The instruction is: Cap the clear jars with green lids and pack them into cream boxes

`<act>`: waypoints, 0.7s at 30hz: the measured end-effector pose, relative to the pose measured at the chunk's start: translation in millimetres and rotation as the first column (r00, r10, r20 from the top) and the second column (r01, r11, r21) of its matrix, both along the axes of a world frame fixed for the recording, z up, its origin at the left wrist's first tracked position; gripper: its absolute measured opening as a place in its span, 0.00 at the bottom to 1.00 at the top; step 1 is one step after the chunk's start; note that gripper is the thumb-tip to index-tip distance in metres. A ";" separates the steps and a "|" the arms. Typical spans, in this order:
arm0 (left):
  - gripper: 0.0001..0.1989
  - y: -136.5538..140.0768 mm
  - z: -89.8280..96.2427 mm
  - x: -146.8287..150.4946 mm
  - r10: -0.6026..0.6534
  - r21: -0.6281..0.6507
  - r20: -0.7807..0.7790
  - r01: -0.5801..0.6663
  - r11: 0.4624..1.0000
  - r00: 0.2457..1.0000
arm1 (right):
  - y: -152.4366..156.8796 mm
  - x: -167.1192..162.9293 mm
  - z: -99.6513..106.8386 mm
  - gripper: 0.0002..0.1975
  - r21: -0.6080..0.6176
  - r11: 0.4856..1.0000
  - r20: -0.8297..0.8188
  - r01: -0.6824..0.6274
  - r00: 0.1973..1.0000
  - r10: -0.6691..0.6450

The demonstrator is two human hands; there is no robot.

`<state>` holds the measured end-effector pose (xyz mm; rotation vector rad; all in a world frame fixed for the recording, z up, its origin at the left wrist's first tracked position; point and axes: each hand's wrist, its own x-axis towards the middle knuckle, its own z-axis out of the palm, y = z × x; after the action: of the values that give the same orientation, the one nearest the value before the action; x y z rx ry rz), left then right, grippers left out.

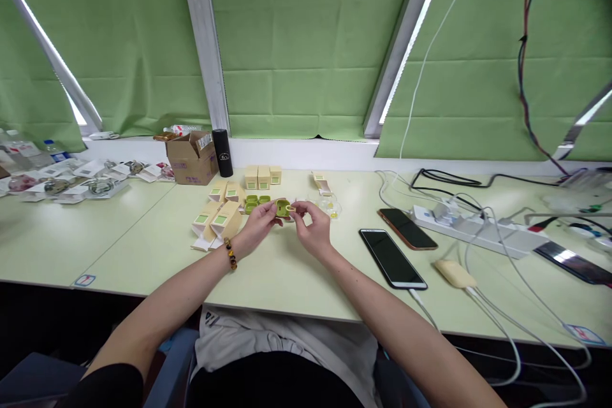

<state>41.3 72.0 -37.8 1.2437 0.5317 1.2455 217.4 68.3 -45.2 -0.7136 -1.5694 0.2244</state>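
Above the middle of the table, my left hand (pixel 262 219) is closed on the left side of a small olive-green case (pixel 282 208), which looks hollow. A pale yellow ring (pixel 290 208) shows at the case's right end, pinched between the thumb and fingers of my right hand (pixel 312 223). Just behind my left hand lie several similar green cases (pixel 257 201). Cream cartons with green labels (pixel 225 219) stand left of that hand. Beyond my right hand are some clear plastic pieces with yellow spots (pixel 331 206) and an opened cream carton (pixel 322 183).
Small cream boxes (pixel 262 177), a black cylinder (pixel 222 153) and a cardboard box (pixel 192 159) stand toward the back. Packaged items (pixel 81 182) cover the far left. On the right lie two phones (pixel 393 259), a power strip (pixel 478 229), a yellow power bank (pixel 455 273) and tangled cables.
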 end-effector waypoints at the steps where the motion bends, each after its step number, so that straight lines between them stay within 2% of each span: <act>1: 0.27 0.4 -0.5 0.1 -0.005 0.005 -0.006 0.005 1.000 1.000 | 0.8 0.1 -1.6 0.04 0.038 0.999 0.033 0.006 0.999 -0.008; 5: 0.27 1.6 -2.7 0.9 -0.002 0.013 -0.024 0.003 1.000 1.000 | 5.7 1.5 -7.2 0.08 0.160 0.987 0.137 0.024 0.989 -0.046; 9: 0.28 2.1 -3.5 2.4 -0.003 0.035 -0.037 0.004 0.999 0.999 | 7.7 4.5 -6.8 0.10 0.184 0.981 0.240 0.061 0.965 -0.105; 13: 0.28 1.8 -3.0 3.4 0.005 0.062 -0.051 -0.002 0.998 0.999 | 5.8 6.0 -3.1 0.09 0.244 0.959 0.329 0.142 0.919 -0.220; 21: 0.30 4.3 -8.6 0.9 0.045 0.086 -0.113 -0.035 0.996 0.993 | 4.1 5.7 -0.2 0.09 0.373 0.903 0.396 0.214 0.843 -0.363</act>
<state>42.2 76.3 -46.4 1.3873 0.5952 1.2456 223.2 72.4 -45.4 -0.7745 -1.8563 -0.4532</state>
